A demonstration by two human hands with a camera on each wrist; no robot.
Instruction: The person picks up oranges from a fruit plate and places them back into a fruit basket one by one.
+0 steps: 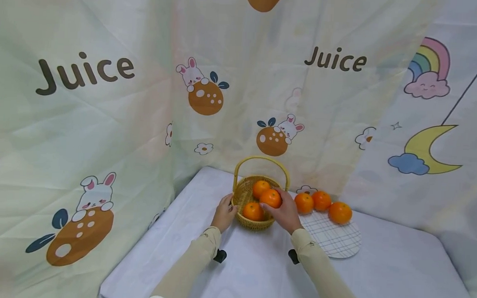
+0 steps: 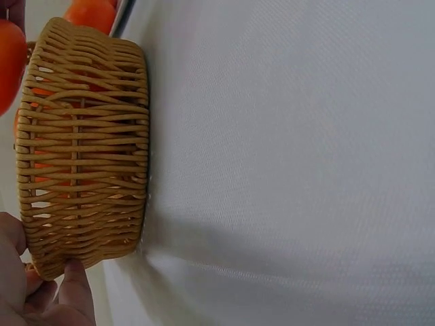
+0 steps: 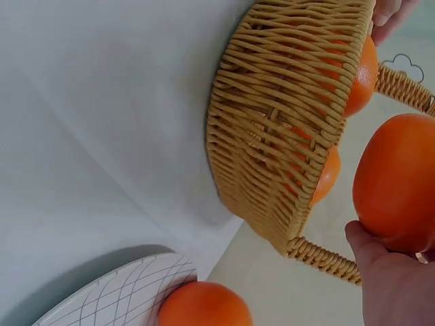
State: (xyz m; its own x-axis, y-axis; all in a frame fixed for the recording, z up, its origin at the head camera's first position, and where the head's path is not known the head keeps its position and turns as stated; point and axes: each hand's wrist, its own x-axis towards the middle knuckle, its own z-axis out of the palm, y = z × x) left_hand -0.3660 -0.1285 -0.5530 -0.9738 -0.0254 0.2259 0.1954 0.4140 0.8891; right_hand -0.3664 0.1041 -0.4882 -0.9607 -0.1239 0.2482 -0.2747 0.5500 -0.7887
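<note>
A woven wicker basket (image 1: 243, 194) with an arched handle stands on the table, two oranges (image 1: 253, 211) lying inside it. My left hand (image 1: 224, 213) grips the basket's left rim; in the left wrist view its fingers (image 2: 76, 293) lie against the woven side. Over the basket's right part, my right hand (image 1: 287, 212) holds another orange (image 1: 270, 198) between thumb and fingers. In the right wrist view this held orange (image 3: 399, 182) shows above the rim, apart from the oranges inside.
Right of the basket, a round white plate (image 1: 334, 237) with a grid pattern bears three oranges (image 1: 340, 213) along its far side. A white cloth covers the table (image 1: 253, 269). Printed curtains (image 1: 231, 135) hang close behind the basket and to the left.
</note>
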